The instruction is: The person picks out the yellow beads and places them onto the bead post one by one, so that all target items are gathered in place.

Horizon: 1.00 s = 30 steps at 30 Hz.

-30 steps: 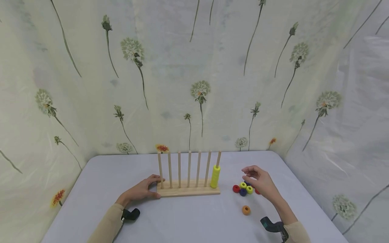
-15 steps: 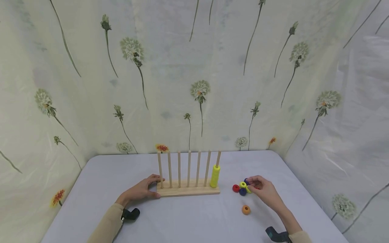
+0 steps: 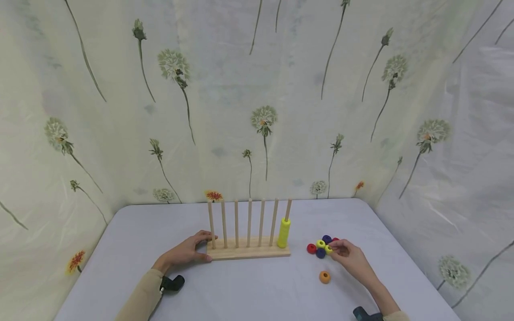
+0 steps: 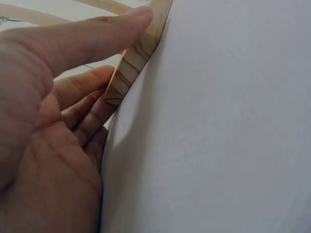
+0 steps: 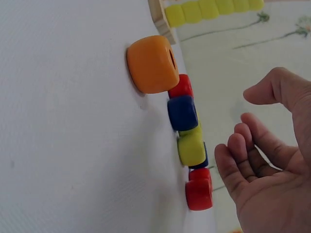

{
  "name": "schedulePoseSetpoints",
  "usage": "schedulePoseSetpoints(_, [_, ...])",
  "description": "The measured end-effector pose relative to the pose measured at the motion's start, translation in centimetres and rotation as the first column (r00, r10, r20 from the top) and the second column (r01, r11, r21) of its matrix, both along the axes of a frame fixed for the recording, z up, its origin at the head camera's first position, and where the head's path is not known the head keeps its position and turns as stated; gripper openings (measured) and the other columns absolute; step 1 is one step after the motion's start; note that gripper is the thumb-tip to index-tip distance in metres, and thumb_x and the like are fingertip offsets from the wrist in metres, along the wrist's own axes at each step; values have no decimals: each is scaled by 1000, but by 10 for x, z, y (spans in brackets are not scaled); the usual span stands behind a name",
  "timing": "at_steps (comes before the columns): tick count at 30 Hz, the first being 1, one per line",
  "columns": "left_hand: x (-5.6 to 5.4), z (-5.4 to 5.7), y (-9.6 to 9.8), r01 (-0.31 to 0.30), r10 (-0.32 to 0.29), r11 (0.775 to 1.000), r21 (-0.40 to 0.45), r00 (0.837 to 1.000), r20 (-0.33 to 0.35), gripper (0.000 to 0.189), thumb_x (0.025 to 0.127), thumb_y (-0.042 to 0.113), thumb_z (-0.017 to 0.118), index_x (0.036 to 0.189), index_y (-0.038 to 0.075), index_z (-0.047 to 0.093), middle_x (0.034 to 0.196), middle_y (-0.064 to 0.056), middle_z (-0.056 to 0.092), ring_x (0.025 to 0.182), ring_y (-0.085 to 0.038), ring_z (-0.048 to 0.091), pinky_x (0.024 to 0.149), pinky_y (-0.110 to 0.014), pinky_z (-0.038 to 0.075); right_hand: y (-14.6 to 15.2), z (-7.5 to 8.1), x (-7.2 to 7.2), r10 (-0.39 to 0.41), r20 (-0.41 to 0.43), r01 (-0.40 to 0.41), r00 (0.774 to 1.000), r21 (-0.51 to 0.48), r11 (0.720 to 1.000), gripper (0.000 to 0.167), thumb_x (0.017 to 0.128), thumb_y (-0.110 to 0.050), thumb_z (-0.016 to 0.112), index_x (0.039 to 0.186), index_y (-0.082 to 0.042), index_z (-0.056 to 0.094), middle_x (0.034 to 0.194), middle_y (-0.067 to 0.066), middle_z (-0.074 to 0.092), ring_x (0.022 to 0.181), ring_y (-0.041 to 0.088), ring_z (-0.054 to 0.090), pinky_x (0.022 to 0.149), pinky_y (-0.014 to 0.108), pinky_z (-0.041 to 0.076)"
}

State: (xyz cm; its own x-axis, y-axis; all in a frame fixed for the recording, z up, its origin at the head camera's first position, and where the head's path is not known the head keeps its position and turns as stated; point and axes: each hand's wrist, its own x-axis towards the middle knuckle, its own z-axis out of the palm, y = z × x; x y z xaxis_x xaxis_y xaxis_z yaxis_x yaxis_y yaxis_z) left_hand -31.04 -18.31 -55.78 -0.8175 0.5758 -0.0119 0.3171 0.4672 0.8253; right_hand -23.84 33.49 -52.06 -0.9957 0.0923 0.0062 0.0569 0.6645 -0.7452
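Observation:
My left hand holds the left end of a wooden peg stand, thumb along its front edge and fingers behind, as the left wrist view also shows at the base's end grain. Upright pegs rise from the base; the rightmost carries a stack of yellow beads. My right hand hovers at the right side of a loose bead cluster, its fingertips overlapping a yellow bead. In the right wrist view its thumb and fingers are apart with nothing between them, over blue, yellow and red beads.
An orange bead lies alone in front of the cluster. At the cluster's left are a red bead and a blue bead. The white table meets a flower-patterned cloth behind.
My right hand has come down from above the beads and shifted slightly right, uncovering the blue bead at the back. My left hand and the peg stand stay in place.

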Motion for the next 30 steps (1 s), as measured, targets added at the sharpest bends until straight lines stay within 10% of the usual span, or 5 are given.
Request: schedulePoseSetpoints(30, [1, 3, 1, -4, 4, 1000, -15, 1000, -12, 67, 80, 38, 78, 139, 19, 51, 143, -4, 41, 140, -34, 31, 112, -62, 22, 13, -20, -12, -52, 11, 51, 999, 41, 998, 38, 86, -19, 71, 116, 0, 57, 104, 11, 62, 95, 21, 58, 75, 23, 52])
